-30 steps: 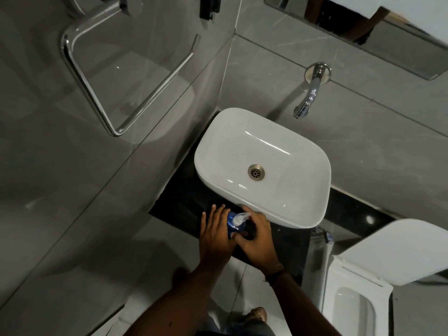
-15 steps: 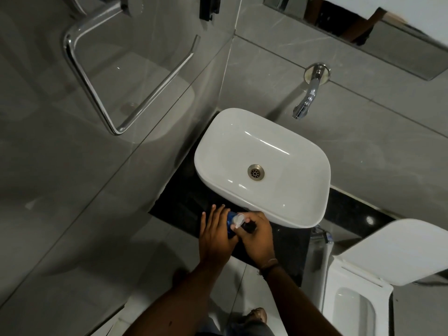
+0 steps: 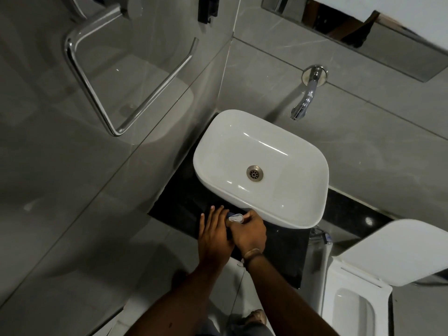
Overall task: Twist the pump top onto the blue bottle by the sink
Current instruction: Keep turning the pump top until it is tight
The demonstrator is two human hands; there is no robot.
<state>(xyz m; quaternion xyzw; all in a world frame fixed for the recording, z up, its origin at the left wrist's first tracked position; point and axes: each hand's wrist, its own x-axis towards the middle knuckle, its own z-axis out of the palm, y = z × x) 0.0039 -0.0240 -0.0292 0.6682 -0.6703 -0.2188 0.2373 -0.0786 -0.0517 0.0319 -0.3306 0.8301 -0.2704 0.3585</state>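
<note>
The blue bottle (image 3: 229, 215) stands on the black counter (image 3: 283, 253) at the front left of the white sink (image 3: 286, 214); only a sliver of blue shows between my hands. Its pale pump top (image 3: 237, 218) sits on the bottle. My left hand (image 3: 213, 235) is pressed against the bottle's left side, fingers extended. My right hand (image 3: 249, 231) is curled over the pump top from the right and grips it. Most of the bottle is hidden by both hands.
A chrome wall tap (image 3: 304, 103) hangs over the sink's far side. A chrome towel bar (image 3: 101, 100) projects from the left wall. A white toilet (image 3: 378, 270) with raised lid stands at the right. A small bottle (image 3: 321, 236) stands beyond the counter's right end.
My right hand has turned over the pump top, its wrist swinging toward my left hand. More of the blue bottle is now covered. My left hand has stayed in place.
</note>
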